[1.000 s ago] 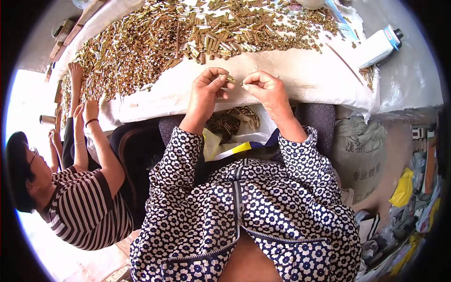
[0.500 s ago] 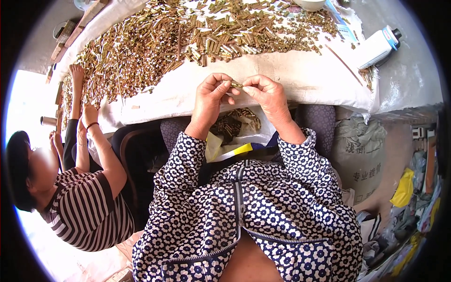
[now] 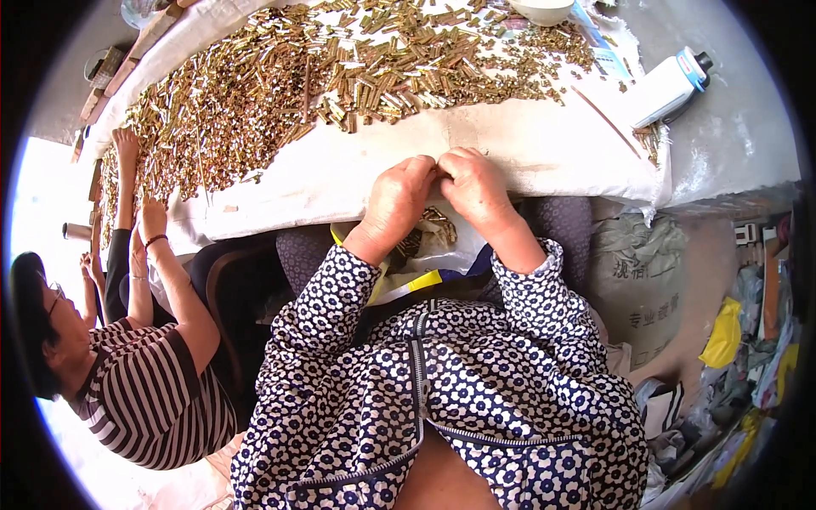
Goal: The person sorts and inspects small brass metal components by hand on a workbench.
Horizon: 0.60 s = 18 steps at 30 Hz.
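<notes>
My left hand [image 3: 398, 202] and my right hand [image 3: 478, 189] meet over the near edge of the cloth-covered table, fingers closed and fingertips together. A small brass-coloured metal piece, seen between them a moment earlier, is now almost wholly hidden by the fingers. Beyond my hands a wide heap of small brass-coloured metal parts [image 3: 229, 110] covers the table. Longer tube-like pieces [image 3: 382, 98] lie at its near middle. Below my hands, an open bag [image 3: 463, 246] at my lap holds more metal pieces [image 3: 435, 225], partly covered by my left hand.
At the left a person in a striped shirt [image 3: 161, 387] reaches to the heap with one hand [image 3: 153, 219]. A white bottle [image 3: 671, 89] lies at the table's right, near a thin stick [image 3: 608, 119]. A pale bowl [image 3: 542, 10] stands at the back. A full sack [image 3: 637, 272] stands right of my legs.
Both hands have turned knuckles-up and drawn closer together, covering the small metal piece that showed between the fingertips. The view has shifted slightly. The other person's head has turned.
</notes>
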{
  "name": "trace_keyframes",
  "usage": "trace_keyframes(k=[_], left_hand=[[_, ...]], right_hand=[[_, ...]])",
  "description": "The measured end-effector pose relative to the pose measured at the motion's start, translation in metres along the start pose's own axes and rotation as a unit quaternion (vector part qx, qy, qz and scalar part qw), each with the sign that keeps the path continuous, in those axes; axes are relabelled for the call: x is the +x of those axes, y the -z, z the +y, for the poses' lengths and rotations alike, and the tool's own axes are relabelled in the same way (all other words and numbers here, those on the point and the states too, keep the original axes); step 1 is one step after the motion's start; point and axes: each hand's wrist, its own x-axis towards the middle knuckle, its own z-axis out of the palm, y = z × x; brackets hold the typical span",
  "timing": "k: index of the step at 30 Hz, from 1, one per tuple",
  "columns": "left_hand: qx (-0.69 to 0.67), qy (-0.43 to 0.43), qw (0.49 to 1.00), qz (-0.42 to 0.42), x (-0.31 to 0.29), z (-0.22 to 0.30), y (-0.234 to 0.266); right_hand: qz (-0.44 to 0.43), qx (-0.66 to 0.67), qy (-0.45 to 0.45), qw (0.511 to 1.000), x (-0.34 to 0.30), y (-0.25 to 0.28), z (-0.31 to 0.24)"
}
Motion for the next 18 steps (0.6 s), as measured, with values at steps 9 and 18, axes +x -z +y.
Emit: trace_keyframes(k=[9, 18], left_hand=[[0.160, -0.080, 0.984, -0.008, 0.000, 0.006, -0.001], [0.013, 0.058, 0.994, 0.094, 0.042, -0.039, 0.034]], right_hand=[[0.095, -0.205, -0.133, 0.965, 0.024, 0.039, 0.083], [0.037, -0.286, -0.235, 0.928, 0.046, 0.044, 0.111]])
